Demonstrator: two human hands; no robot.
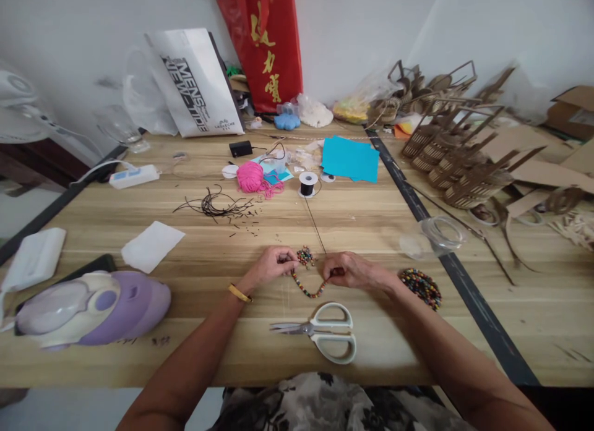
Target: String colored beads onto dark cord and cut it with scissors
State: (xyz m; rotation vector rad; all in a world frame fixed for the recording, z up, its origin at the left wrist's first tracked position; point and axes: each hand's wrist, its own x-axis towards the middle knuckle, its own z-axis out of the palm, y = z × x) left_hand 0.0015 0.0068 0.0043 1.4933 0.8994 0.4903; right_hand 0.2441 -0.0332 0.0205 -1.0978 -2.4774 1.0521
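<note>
A strand of colourful beads point(308, 293) hangs in a curve between my two hands, low over the wooden table. My left hand point(275, 261) pinches its left end beside a small heap of loose beads point(305, 256). The strand's right end is in the closed fingers of my right hand point(344, 270). Black cord point(314, 221) runs from a spool point(307, 183) down to my right hand. White-handled scissors point(320, 331) lie in front of me, blades pointing left. Right of my right hand sits a coiled pile of beads point(421, 287).
Cut black cords point(216, 203) with short scraps, pink yarn point(251, 177) and blue sheets point(350, 159) lie farther back. A purple-and-white device point(99, 307) stands at left, near a white paper point(153, 246). Woven baskets point(477, 180) crowd the right, beyond a dark strip point(436, 233).
</note>
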